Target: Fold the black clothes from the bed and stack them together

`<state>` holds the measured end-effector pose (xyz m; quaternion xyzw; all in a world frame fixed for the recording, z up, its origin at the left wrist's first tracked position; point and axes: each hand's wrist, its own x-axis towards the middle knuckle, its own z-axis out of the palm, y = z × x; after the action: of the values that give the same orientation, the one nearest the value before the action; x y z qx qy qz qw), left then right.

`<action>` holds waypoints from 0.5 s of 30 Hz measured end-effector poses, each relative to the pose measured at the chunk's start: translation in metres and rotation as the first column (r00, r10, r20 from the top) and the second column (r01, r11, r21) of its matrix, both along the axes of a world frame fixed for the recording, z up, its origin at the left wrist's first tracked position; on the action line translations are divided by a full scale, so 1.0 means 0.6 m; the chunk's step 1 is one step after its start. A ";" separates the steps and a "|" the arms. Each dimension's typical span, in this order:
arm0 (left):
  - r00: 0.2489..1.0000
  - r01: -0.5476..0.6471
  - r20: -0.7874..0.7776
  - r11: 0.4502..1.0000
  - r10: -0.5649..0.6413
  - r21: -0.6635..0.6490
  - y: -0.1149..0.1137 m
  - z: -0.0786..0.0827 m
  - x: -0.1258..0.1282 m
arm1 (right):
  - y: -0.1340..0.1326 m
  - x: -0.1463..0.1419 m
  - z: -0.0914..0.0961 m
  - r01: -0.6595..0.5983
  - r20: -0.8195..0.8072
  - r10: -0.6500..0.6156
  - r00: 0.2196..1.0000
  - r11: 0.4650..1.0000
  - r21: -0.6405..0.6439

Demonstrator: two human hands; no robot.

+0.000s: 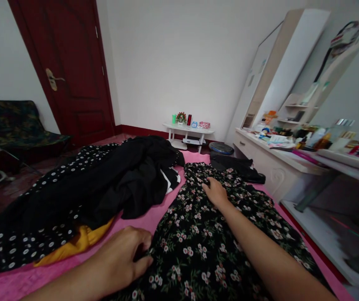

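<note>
A black dress with small pink and white flowers [195,234] lies spread over the pink bed sheet [148,217]. On its upper middle rests my right hand [216,193], fingers apart and holding nothing. My left hand [129,253] is at the dress's left edge, close to the cloth. Its thumb and forefinger are bent with a gap between them, and its other fingers are hidden behind the hand. I cannot tell whether those fingertips press on the fabric.
Black clothes [135,167], a polka-dot garment [19,246] and a yellow cloth [88,238] are heaped on the left. Folded dark clothes [236,165] lie beyond the dress. A cluttered white dressing table [261,156] stands right, a small white table [185,127] at the back wall.
</note>
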<state>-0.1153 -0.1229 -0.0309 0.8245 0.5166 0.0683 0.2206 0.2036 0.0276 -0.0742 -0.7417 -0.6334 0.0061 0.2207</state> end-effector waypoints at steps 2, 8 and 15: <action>1.000 -0.012 0.017 1.000 0.013 -0.026 -0.006 0.003 0.008 | 0.027 -0.004 -0.002 0.016 0.006 -0.016 1.000 0.998 -0.063; 0.990 0.032 0.143 0.993 -0.015 -0.117 -0.017 0.030 0.038 | 0.082 -0.013 0.021 -0.003 -0.020 0.002 1.000 0.997 -0.079; 0.893 0.226 0.426 0.964 -0.149 -0.138 -0.014 0.051 0.083 | 0.100 0.025 0.111 0.042 -0.010 -0.041 0.999 0.987 0.156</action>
<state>-0.0655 -0.1315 -0.0006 0.8137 0.3803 0.1707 0.4052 0.2183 0.0878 -0.0074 -0.7351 -0.6157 -0.0455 0.2802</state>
